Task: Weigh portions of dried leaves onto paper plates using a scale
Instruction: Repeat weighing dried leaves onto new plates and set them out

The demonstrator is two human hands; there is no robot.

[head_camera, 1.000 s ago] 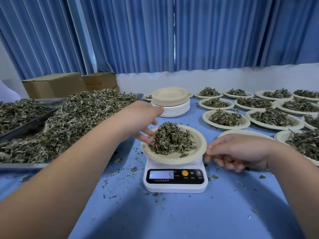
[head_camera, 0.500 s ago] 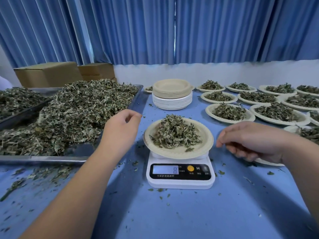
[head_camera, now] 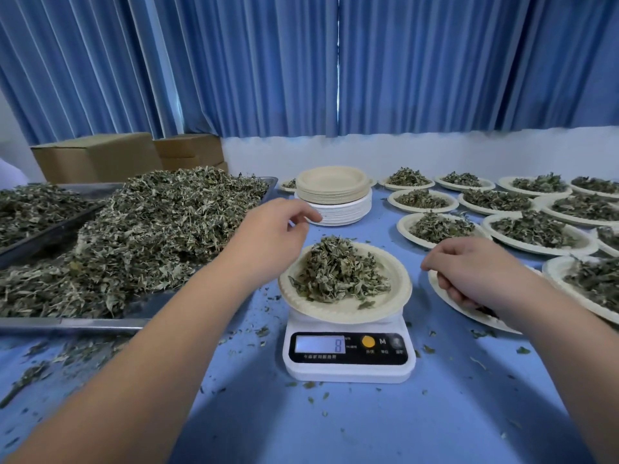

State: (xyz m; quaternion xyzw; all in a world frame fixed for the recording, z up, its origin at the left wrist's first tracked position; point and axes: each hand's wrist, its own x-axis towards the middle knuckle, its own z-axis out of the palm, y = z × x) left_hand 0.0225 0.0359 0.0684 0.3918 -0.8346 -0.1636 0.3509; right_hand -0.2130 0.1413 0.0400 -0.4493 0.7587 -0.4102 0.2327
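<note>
Left hand (head_camera: 271,234) held above-left of scale (head_camera: 348,354), fingers loosely curled, nothing gripped. Right hand (head_camera: 475,271) right of scale, loosely curled, grip unclear. Plate (head_camera: 395,296) heaped with leaves (head_camera: 338,271) seated on scale; display reads 8. Tray (head_camera: 100,324) left of scale.

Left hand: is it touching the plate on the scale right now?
No. The left hand hovers up and to the left of the plate on the scale, with blue table showing between them.
</note>
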